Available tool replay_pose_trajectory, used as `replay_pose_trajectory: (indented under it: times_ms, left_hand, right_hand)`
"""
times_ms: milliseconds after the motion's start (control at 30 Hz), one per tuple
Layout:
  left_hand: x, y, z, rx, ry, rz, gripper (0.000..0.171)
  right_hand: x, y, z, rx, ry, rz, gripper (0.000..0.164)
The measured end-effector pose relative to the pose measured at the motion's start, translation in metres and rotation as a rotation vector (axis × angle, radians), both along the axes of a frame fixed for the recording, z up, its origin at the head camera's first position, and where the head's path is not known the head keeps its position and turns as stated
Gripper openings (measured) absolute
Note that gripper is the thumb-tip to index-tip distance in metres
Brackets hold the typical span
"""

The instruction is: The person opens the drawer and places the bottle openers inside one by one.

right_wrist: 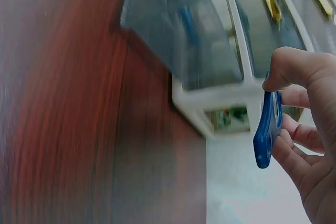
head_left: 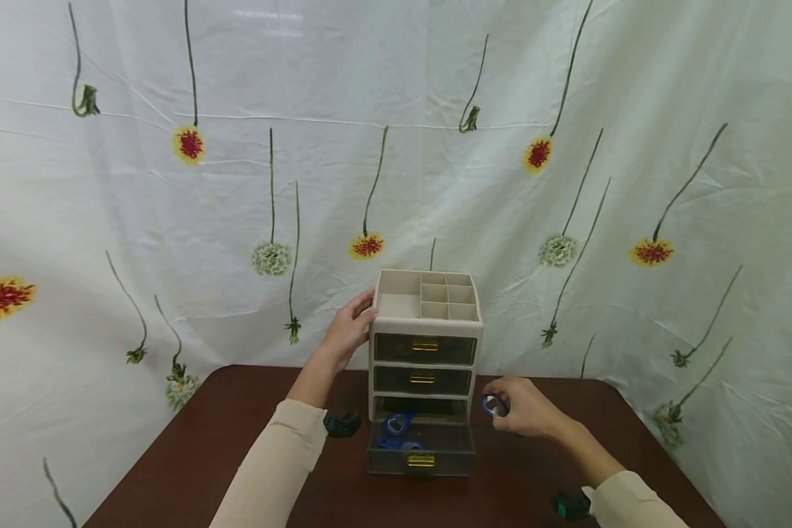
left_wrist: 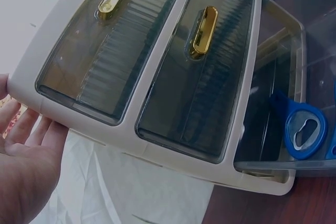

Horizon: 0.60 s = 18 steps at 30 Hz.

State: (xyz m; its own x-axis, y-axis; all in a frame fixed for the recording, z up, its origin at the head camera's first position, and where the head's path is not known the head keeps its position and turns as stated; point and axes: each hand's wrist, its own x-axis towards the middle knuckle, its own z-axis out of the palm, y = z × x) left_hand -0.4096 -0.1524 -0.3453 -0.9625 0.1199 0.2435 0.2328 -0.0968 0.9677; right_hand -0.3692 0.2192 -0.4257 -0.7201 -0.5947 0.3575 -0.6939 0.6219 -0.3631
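A cream desktop drawer organizer (head_left: 429,325) stands upright on the table, with two upper drawers pushed in and its bottom drawer (head_left: 384,462) pulled out. My left hand (head_left: 350,328) touches the organizer's upper left side, fingers extended along the edge in the left wrist view. Inside the bottom drawer lie blue bottle openers (left_wrist: 306,130) with metal centres. To the right of the organizer, my right hand (head_left: 526,408) pinches another blue bottle opener (right_wrist: 266,137) between thumb and fingers, apart from the drawer. Part of that opener is hidden by the fingers.
The organizer's top has one large open compartment (head_left: 399,304) and several small ones. Its drawers carry gold handles (head_left: 425,346). A dark red-brown table (head_left: 251,425) lies beneath, with a white floral cloth (head_left: 343,198) hanging behind. Both wrists wear dark bands (head_left: 342,424).
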Motion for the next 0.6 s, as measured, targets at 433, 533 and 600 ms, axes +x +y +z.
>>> replay_pose_trajectory:
  times_ms: [433, 533, 600]
  left_hand:
    - [-0.002, 0.0, -0.001, 0.018, 0.009, -0.019, 0.056]
    - [0.0, 0.001, 0.001, 0.016, 0.012, -0.019, 0.056]
    - [0.001, 0.001, 0.001, 0.014, 0.012, -0.019, 0.056]
  right_hand:
    - [0.017, -0.068, 0.005, 0.071, 0.045, 0.153, 0.044]
    - [0.016, -0.08, 0.004, 0.087, 0.049, 0.177, 0.042]
    - [0.015, -0.087, 0.002, 0.101, 0.046, 0.186, 0.042]
